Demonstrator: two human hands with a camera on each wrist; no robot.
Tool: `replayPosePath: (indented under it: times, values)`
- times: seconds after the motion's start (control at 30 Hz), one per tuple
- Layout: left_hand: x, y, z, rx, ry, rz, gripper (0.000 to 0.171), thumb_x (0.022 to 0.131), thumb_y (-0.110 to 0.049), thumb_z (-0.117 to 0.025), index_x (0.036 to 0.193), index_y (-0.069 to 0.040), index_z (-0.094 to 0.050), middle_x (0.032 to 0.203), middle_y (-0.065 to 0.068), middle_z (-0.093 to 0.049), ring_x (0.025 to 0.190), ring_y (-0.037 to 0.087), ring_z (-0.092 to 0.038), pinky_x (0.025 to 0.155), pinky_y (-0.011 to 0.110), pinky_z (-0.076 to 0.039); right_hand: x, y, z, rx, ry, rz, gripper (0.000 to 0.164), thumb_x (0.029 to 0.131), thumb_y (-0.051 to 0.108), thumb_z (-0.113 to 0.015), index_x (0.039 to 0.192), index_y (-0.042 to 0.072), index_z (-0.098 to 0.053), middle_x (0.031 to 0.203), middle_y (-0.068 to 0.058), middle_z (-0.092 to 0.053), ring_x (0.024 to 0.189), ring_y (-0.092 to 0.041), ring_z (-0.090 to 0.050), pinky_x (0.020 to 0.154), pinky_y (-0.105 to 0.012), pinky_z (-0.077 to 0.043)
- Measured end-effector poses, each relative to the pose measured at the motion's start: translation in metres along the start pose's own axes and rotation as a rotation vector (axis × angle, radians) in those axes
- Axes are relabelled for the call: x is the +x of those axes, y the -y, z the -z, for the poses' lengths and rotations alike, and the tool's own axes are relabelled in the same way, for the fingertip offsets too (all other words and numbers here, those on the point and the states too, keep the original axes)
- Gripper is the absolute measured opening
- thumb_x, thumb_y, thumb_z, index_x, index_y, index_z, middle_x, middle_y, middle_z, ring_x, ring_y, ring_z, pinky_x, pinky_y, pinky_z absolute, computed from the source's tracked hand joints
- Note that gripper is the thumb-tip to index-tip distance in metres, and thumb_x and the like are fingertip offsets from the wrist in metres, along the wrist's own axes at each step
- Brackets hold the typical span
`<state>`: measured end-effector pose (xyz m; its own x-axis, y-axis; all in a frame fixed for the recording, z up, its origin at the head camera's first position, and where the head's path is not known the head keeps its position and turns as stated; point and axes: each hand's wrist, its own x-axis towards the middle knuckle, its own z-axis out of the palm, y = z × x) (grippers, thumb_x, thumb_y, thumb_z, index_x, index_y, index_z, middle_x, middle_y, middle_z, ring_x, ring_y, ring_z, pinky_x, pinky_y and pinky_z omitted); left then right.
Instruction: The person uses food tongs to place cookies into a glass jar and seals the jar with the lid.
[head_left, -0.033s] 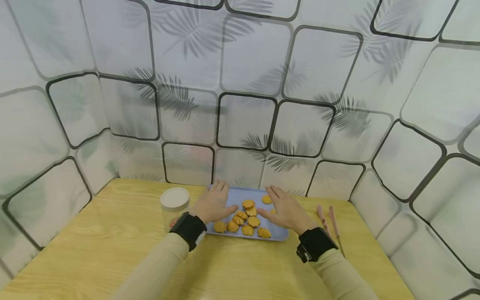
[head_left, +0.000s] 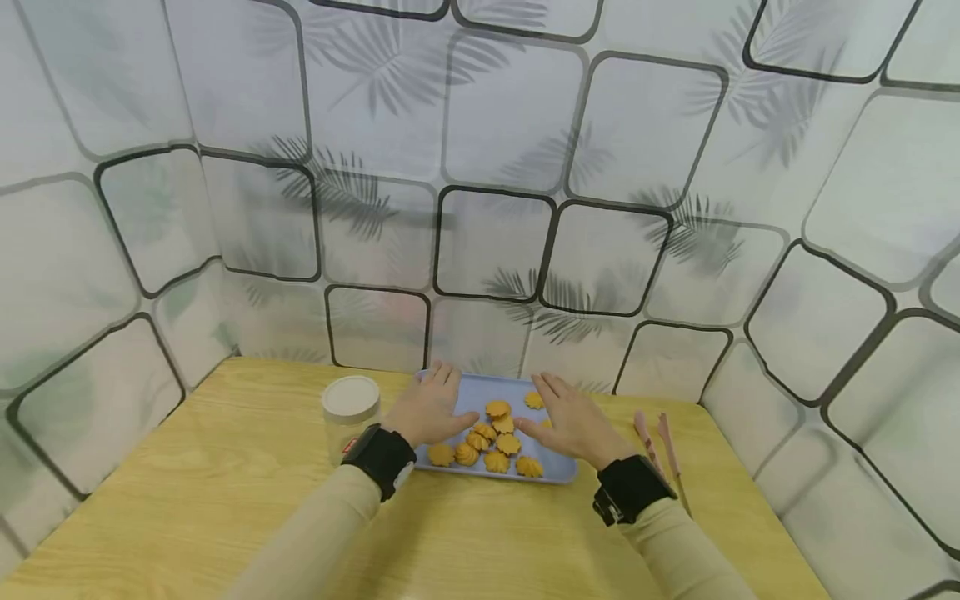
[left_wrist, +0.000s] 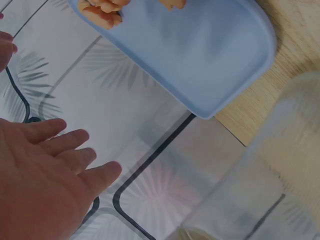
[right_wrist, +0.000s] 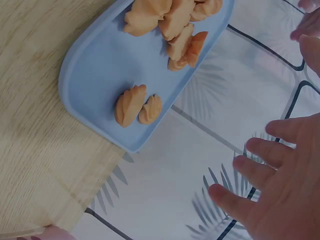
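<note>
A light blue tray with a low rim lies at the far side of the table, several golden, ridged cookies scattered and partly heaped on it. Over its left part my left hand is held with fingers extended and thumb spread. My right hand mirrors it over the right part, its fingers straight too. Both hands hold nothing. In the right wrist view, two cookies sit apart from the heap near one end of the tray. The left wrist view shows the left fingers separated and away from the tray's corner.
A clear jar with a white lid stands left of the tray, partly behind the left wrist. Pink-handled tongs lie at the right, partly covered by the right wrist. Patterned cloth walls enclose the wooden table.
</note>
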<state>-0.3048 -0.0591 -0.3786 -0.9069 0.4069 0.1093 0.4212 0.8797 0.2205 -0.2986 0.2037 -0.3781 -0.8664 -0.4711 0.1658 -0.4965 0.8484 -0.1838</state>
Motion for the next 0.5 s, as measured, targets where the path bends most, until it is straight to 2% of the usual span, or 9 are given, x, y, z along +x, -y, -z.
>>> replayPosePath:
  times: [0.17,0.3,0.43,0.5]
  values:
    - [-0.005,-0.002,0.000,0.004,-0.031,-0.024,0.079,0.100,-0.056,-0.058,0.151,0.001,-0.041,0.159,0.024,-0.038,0.150,0.043,-0.030,0.117,0.064,-0.030,-0.005,0.001,0.001,0.037,0.038,-0.030,0.081,0.102,0.053,-0.054,0.156,-0.005,-0.034,0.159,-0.029,-0.035,0.147,-0.047,-0.033,0.118,-0.060,-0.029]
    - [-0.012,0.001,0.009,-0.040,-0.061,-0.048,0.076,0.100,-0.048,-0.062,0.149,0.005,-0.041,0.156,0.028,-0.039,0.149,0.047,-0.031,0.116,0.064,-0.031,-0.011,-0.002,0.001,0.075,0.057,-0.049,0.083,0.103,0.056,-0.051,0.158,-0.002,-0.029,0.163,-0.027,-0.030,0.150,-0.047,-0.028,0.120,-0.060,-0.026]
    - [-0.023,0.012,0.021,-0.037,-0.095,-0.014,0.079,0.098,-0.046,-0.065,0.151,0.006,-0.037,0.156,0.029,-0.038,0.148,0.048,-0.030,0.117,0.064,-0.028,-0.019,-0.005,-0.001,0.105,0.051,-0.051,0.082,0.104,0.057,-0.048,0.160,0.000,-0.026,0.164,-0.026,-0.027,0.151,-0.045,-0.026,0.122,-0.057,-0.024]
    - [-0.032,0.022,0.027,-0.020,-0.147,0.024,0.082,0.095,-0.047,-0.067,0.151,0.005,-0.037,0.155,0.028,-0.039,0.147,0.049,-0.032,0.115,0.068,-0.028,-0.024,-0.005,-0.001,0.125,0.040,-0.051,0.082,0.104,0.057,-0.048,0.160,0.001,-0.026,0.165,-0.025,-0.027,0.151,-0.045,-0.027,0.122,-0.057,-0.024]
